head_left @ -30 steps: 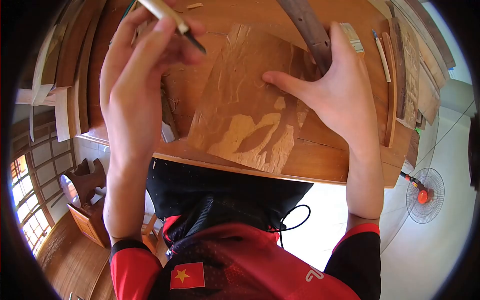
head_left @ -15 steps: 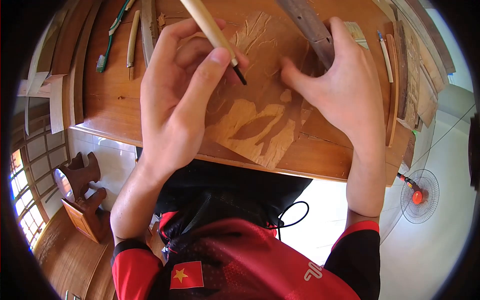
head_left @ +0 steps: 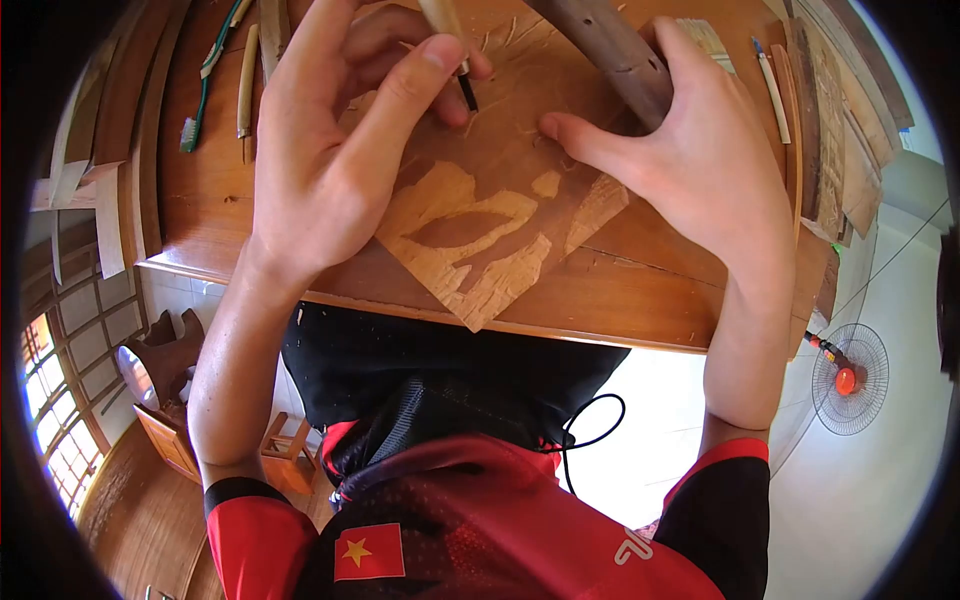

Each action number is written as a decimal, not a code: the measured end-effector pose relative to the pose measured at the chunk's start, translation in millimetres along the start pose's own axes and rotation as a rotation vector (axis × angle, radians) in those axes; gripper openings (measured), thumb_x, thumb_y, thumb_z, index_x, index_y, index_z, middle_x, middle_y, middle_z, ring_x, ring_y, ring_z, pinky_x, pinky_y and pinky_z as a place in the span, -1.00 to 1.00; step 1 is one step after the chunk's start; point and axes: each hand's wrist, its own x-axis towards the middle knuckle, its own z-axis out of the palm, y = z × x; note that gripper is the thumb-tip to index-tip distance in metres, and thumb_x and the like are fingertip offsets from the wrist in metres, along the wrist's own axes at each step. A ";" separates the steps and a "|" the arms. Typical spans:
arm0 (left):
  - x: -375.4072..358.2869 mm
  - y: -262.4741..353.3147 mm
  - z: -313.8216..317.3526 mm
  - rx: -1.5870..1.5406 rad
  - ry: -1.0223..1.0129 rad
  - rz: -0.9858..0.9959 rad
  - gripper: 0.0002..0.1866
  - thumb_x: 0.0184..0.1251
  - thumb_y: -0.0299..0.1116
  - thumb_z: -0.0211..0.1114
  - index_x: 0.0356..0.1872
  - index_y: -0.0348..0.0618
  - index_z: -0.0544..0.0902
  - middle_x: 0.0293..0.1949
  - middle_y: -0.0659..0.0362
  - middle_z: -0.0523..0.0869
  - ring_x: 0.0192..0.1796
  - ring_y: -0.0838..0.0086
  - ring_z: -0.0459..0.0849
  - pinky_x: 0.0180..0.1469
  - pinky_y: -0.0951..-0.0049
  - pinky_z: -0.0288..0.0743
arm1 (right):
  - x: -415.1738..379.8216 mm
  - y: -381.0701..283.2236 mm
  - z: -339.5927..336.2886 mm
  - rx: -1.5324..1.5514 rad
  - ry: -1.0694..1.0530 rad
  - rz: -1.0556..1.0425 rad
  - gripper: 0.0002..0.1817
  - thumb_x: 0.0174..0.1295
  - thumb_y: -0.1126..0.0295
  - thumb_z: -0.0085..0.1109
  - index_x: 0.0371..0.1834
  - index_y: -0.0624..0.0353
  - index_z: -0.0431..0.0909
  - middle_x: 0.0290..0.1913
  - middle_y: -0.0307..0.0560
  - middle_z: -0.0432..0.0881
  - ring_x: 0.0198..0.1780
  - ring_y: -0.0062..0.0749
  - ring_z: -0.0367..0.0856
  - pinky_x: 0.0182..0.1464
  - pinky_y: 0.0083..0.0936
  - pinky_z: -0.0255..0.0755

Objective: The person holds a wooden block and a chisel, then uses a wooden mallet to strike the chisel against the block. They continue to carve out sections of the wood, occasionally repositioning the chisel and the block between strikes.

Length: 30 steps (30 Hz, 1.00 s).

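Your left hand (head_left: 330, 150) has its fingers (head_left: 400, 95) curled and closed together around a carving chisel (head_left: 452, 45), thumb pressed along the pale wooden handle; the dark metal tip points down just above the wood panel (head_left: 480, 220). Your right hand (head_left: 700, 160) has its fingers wrapped tight on a dark, weathered wooden mallet (head_left: 610, 50), while the thumb stretches out flat and presses on the panel.

The panel lies on the table (head_left: 620, 300) near its front edge, turned so that one corner points toward you and just reaches the edge. It is thin, reddish-brown wood, and pale, freshly cut areas outline a leaf-like shape in relief; fine gouge marks roughen the upper part.

The table is smooth, varnished brown wood with a rounded lip. At its far left lie a green toothbrush (head_left: 198, 80) and a slim tool with a pale handle (head_left: 245, 90), side by side. At the far right rest a narrow pale stick (head_left: 772, 85) and stacked wooden boards (head_left: 820, 140), one with carved patterning.

Below the table edge, the floor is pale tile. A standing fan with an orange hub (head_left: 848, 380) sits to the right; dark carved wooden furniture (head_left: 165, 370) stands near a window to the left.
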 end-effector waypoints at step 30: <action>3.7 12.0 28.3 0.171 -0.057 -0.078 -0.67 0.59 -0.46 0.25 0.25 -0.38 0.51 -0.10 0.09 0.84 -0.05 0.54 0.74 0.11 0.50 0.57 | 3.6 46.5 -4.8 0.821 -0.108 0.198 -0.48 0.46 0.15 0.30 0.32 0.22 0.44 -0.32 -0.19 0.54 -0.65 -0.68 0.34 -0.68 -0.61 0.12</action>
